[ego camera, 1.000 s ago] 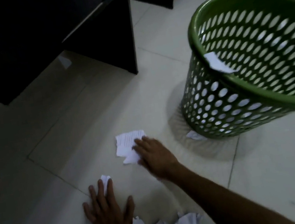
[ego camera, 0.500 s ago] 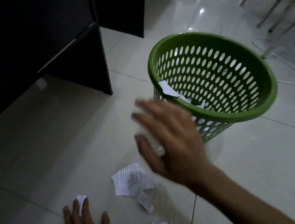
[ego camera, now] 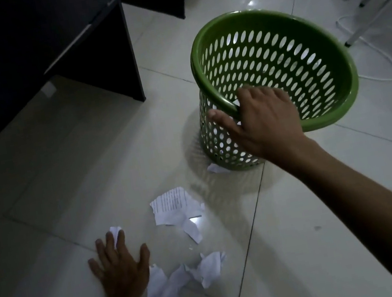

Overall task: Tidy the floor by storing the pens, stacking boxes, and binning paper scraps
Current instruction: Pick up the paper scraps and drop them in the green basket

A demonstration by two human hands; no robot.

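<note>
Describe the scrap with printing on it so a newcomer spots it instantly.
Find the green perforated basket; the printed scrap lies flat on the tiles before its base, toward the left hand. Unlike the crumpled white scraps beside that hand, it shows lines of print.

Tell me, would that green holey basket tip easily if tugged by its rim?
Probably light: the green basket is mostly holes. It may tip readily: its base looks narrower than its rim, and a tug there acts high up. Looks stiff, though.

Dim room; glossy pale tile floor [ego camera: 63, 171]; dark cabinet [ego camera: 27, 47].
</note>
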